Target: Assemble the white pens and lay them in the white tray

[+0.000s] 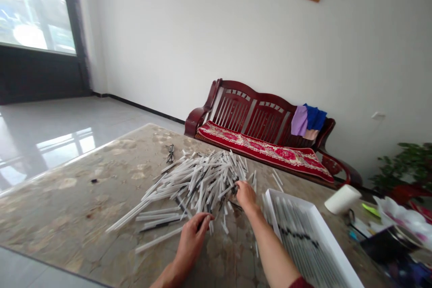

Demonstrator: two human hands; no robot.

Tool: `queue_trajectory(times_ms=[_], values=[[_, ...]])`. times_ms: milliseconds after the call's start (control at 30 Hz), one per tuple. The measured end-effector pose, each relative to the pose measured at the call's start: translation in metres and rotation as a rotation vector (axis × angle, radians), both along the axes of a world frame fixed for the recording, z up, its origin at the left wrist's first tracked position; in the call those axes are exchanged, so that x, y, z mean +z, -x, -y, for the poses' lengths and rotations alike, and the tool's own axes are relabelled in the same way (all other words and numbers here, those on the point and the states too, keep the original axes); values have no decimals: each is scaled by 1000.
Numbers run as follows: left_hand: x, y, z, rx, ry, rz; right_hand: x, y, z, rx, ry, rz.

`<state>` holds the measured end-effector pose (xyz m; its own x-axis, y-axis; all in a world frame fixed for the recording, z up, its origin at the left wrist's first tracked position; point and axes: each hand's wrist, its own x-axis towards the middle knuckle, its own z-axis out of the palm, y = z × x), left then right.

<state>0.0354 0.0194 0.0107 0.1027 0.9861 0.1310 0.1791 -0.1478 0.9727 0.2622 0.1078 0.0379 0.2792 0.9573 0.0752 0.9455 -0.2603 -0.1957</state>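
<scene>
A loose pile of thin white sticks [189,175], some with black parts, spreads over the table; they look like pens or plastic tubes. At the pile's near edge is my left hand [195,234], thumb and fingers pinched together beside a white stick end. What sits in that pinch is too small to make out. My right hand [246,195] reaches into the pile's right side, its fingers curled near a small dark piece. Its fingertips are partly hidden, and I cannot make out what they hold. Right of my forearm stands a white box [326,229] with similar sticks in rows.
The table [111,180] has a patterned cover. Eyeglasses [170,154] lie behind the pile. To the right are a white roll [342,199], a dark mug-like container [388,243] and a plant [405,166]. A red wooden bench [249,108] stands beyond the table.
</scene>
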Motion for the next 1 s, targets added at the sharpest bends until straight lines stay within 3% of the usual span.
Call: queue_trajectory(times_ms=[433, 667, 1000], values=[[-5, -4, -1, -25, -24, -16, -2, 19, 14, -33, 50, 33], [-4, -1, 0, -10, -7, 7, 8, 22, 27, -84, 30, 12], [-4, -2, 0, 5, -29, -7, 11, 50, 20, -104, 127, -183]])
